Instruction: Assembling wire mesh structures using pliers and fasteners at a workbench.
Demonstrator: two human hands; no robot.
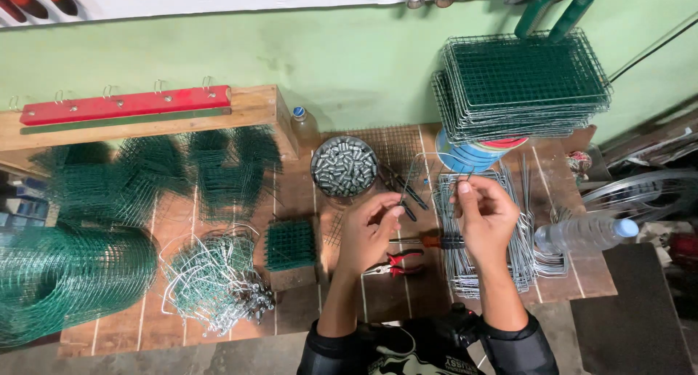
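Crowding both hands [429, 226]: bowl [344, 167], pliers [395, 262], wire frames [472, 266].

Both forearms reach forward, left hand [369, 226] and right hand [486, 216] raised side by side, fingertips pinched.

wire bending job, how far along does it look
Done, it seems: a tangled heap of finished wire pieces at the bench's left front. In hand: the left hand and right hand pinch a thin bent wire between them. Left: a pile of wire frames lies under the right hand.
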